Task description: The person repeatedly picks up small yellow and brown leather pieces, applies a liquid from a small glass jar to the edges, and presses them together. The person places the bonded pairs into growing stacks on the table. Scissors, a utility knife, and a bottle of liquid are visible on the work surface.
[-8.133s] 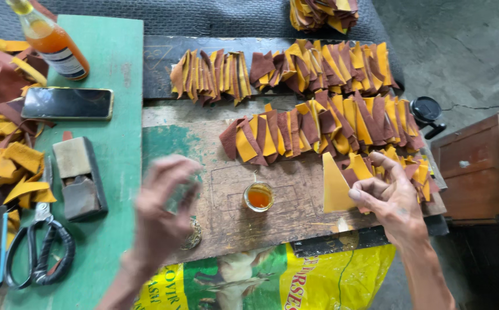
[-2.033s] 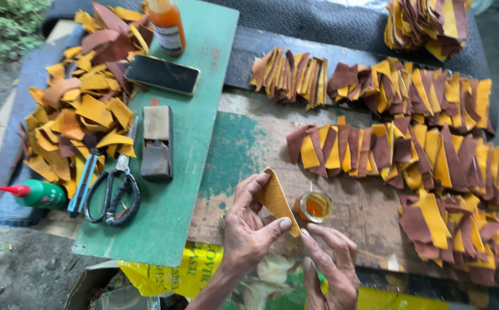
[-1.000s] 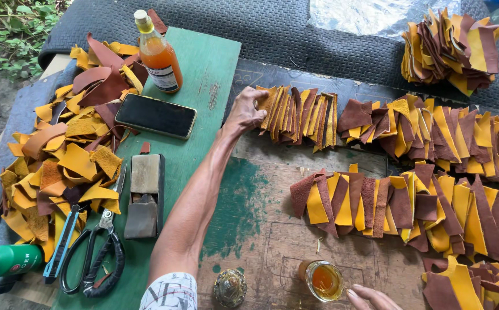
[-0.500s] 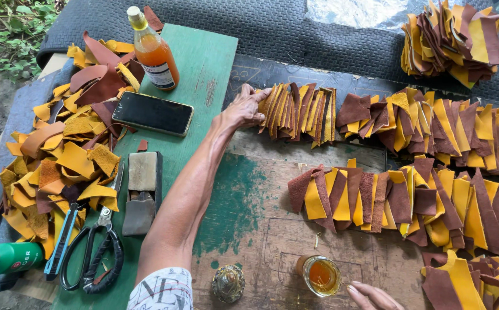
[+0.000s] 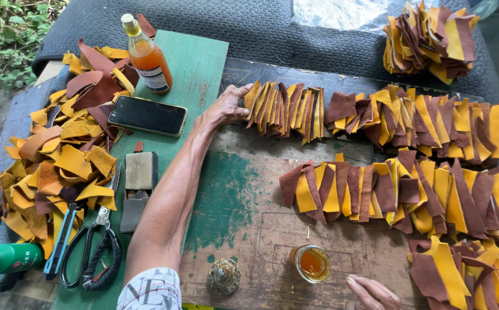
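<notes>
Reaching far forward, the left hand (image 5: 224, 107) lies flat with fingers spread, touching the near end of the upper row of yellow and brown leather pieces (image 5: 286, 106). By the right hand (image 5: 374, 291), which rests loosely open and empty, a small glass jar (image 5: 311, 263) holds amber liquid. Beyond the left hand, a capped bottle (image 5: 147, 56) holds orange liquid.

Single head-worn view, steeply downward from just above the left hand (image 5: 224, 107) and right hand (image 5: 374, 291), close.
</notes>
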